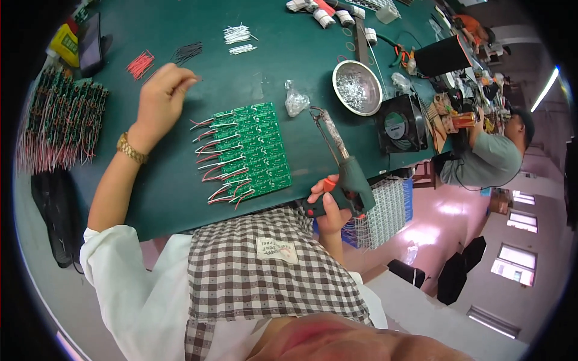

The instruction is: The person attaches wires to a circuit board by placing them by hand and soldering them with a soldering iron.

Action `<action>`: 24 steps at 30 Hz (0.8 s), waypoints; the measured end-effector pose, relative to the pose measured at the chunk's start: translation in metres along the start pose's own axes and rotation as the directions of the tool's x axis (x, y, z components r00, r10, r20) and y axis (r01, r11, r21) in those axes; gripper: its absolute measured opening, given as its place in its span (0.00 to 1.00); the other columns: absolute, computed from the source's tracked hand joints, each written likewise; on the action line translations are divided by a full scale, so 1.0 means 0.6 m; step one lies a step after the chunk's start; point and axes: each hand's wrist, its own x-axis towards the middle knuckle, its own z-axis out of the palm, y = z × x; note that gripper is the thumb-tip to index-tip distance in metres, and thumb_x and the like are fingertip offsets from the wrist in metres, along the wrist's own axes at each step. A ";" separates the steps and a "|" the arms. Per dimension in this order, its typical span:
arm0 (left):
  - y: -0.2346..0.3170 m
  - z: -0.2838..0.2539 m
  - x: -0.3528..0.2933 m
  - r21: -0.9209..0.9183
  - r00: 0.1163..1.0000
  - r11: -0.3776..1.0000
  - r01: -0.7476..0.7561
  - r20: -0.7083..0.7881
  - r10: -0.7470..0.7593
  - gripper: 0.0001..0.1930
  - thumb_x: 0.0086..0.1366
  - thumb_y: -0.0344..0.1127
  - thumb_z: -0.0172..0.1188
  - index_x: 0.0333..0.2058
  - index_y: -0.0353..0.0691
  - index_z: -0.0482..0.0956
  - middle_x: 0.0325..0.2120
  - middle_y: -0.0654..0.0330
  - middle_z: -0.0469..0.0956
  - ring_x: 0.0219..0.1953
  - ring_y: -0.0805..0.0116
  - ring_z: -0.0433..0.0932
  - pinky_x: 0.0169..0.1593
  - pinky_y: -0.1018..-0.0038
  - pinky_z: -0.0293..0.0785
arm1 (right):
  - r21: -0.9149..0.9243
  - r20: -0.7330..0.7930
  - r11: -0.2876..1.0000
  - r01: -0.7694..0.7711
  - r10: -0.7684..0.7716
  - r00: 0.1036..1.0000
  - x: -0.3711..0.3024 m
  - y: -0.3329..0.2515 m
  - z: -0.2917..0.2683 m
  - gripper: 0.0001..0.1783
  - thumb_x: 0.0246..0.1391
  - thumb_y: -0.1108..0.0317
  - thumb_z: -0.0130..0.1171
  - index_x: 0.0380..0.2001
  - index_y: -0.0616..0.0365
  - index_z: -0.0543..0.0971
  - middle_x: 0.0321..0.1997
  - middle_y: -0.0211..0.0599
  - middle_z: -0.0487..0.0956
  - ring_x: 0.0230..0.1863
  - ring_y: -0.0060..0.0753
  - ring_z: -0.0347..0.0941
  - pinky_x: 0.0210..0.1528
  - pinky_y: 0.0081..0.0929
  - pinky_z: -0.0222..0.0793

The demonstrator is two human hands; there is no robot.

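My right hand (329, 207) is wrapped round the grip of a dark green soldering gun (351, 180) with a red trigger. The gun's metal barrel points away from me, its tip over the table beside a small clear plastic bag (296, 101). A panel of green circuit boards (259, 150) lies flat in front of me, with red, white and black wires sticking out along its left side. My left hand (161, 90) is raised beyond the panel's far left corner, thumb and fingers pinched together. Whatever is between these fingertips is too small to make out.
Red wires (140, 64), black wires (188, 52) and white wires (239, 36) lie in bunches farther back. Finished-looking wired boards (60, 120) are stacked at left. A metal bowl (357, 88) and a black fan (402, 124) stand at right. Another person (487, 153) sits beyond.
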 end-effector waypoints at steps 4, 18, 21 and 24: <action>0.048 0.030 -0.002 -0.132 0.996 0.990 -0.053 0.058 0.061 0.01 0.61 0.24 0.60 0.32 0.34 0.78 0.23 0.58 0.70 0.24 0.67 0.69 0.28 0.74 0.65 | 0.157 -0.016 0.987 -0.025 0.028 0.999 0.005 0.004 0.038 0.23 0.55 0.74 0.53 0.54 0.67 0.65 0.39 0.48 0.76 0.32 0.32 0.76 0.39 0.29 0.73; -0.038 0.122 -0.061 -0.255 0.961 0.942 0.219 0.225 -0.162 0.06 0.58 0.31 0.63 0.26 0.35 0.77 0.21 0.60 0.73 0.21 0.70 0.71 0.26 0.74 0.68 | -0.100 0.247 0.983 -0.155 0.175 0.953 0.002 0.103 0.108 0.21 0.56 0.74 0.55 0.54 0.65 0.69 0.42 0.46 0.76 0.36 0.29 0.77 0.40 0.29 0.73; -0.049 0.120 -0.060 -0.234 0.952 0.942 0.241 0.243 -0.183 0.07 0.57 0.32 0.63 0.26 0.35 0.77 0.21 0.59 0.73 0.21 0.68 0.72 0.27 0.73 0.69 | -0.130 0.245 0.972 -0.197 0.224 0.943 0.003 0.107 0.119 0.20 0.56 0.73 0.55 0.53 0.65 0.70 0.43 0.45 0.76 0.34 0.28 0.76 0.40 0.28 0.73; -0.060 0.117 -0.058 -0.243 0.945 0.935 0.258 0.265 -0.192 0.07 0.57 0.31 0.63 0.26 0.36 0.76 0.22 0.59 0.72 0.21 0.69 0.71 0.27 0.73 0.69 | -0.156 0.239 0.966 -0.205 0.238 0.942 0.004 0.113 0.132 0.19 0.57 0.73 0.55 0.52 0.65 0.70 0.42 0.44 0.76 0.33 0.27 0.76 0.39 0.27 0.74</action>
